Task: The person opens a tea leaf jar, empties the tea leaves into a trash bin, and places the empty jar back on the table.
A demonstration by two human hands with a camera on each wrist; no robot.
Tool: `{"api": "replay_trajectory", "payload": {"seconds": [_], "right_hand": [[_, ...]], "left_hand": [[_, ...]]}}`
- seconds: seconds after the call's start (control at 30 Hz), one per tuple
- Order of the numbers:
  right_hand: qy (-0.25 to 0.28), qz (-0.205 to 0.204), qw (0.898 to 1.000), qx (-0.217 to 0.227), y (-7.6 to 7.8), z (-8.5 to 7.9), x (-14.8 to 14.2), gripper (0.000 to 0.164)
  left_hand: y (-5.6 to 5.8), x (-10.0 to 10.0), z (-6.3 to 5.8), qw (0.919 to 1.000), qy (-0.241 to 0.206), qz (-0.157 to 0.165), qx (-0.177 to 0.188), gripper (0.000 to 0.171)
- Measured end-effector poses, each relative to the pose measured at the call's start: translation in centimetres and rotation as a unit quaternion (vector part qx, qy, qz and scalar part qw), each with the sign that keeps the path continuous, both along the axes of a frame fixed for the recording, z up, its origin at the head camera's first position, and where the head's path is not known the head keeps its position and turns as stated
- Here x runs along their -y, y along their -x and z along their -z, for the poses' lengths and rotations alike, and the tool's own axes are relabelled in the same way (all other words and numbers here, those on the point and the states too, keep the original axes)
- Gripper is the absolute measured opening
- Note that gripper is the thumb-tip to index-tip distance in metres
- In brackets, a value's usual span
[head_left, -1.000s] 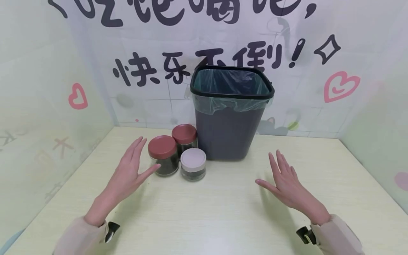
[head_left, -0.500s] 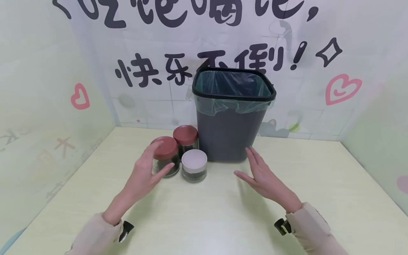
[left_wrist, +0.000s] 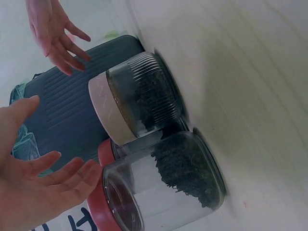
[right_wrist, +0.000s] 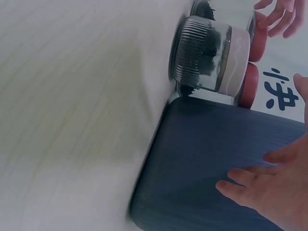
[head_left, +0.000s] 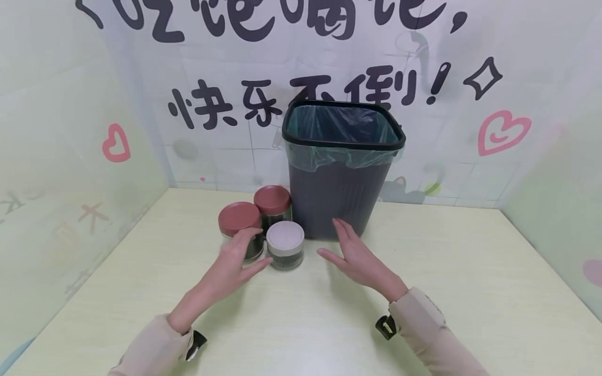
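Note:
A small ribbed glass jar with a pale pinkish lid (head_left: 285,237) stands in front of two red-lidded jars. The nearer red-lidded jar (head_left: 239,218) holds dark, leafy-looking contents, plain in the left wrist view (left_wrist: 185,173). Behind it is the second red-lidded jar (head_left: 272,200). My left hand (head_left: 228,266) hovers beside the pale-lidded jar, fingers extended, partly covering the nearer red-lidded jar; whether the thumb touches glass I cannot tell. To the right of the pale-lidded jar my right hand (head_left: 359,261) hangs with fingers extended, in front of the bin, holding nothing.
A dark grey bin (head_left: 336,193) with a black rim and a greenish liner bag (head_left: 348,156) stands at the back, close beside the jars. The pale table (head_left: 447,245) ends at a back wall (head_left: 211,151) printed with characters, with side walls left and right.
Both hands have moved inward, the left to the right and slightly down in the head view, the right to the left. They now flank the pale-lidded jar. The jars and bin stay in place.

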State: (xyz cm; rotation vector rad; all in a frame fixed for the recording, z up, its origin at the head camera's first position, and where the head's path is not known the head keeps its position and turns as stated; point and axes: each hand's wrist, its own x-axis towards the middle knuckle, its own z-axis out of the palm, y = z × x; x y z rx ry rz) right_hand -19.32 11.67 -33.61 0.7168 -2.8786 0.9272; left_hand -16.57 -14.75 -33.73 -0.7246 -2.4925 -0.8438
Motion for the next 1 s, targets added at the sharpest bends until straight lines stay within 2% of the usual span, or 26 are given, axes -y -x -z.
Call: {"api": "replay_trajectory", "payload": {"seconds": [0.2,0.4,0.63,0.77,1.0], "right_hand": [[0.010,-0.008,1.000,0.008,0.6,0.9,1.7,0.079],[0.008,-0.015,1.000,0.010,1.2,1.9,3.0,0.083],[0.028,-0.029,0.999,0.020,1.9,2.8,4.4,0.088],[0.044,-0.047,0.998,0.020,2.0,3.0,5.2,0.089],[0.067,-0.073,0.995,0.002,2.4,3.2,6.0,0.090]], "left_hand": [[0.3,-0.4,0.7,0.9972,0.026,-0.005,0.070,0.063],[0.5,-0.7,1.2,0.9935,0.038,-0.001,0.107,0.069],[0.9,-1.0,1.4,0.9822,0.047,-0.007,0.182,0.078],[1.3,-1.2,1.7,0.9808,0.043,-0.003,0.191,0.081],[2.1,-1.5,2.1,0.9829,0.026,0.017,0.181,0.083]]}}
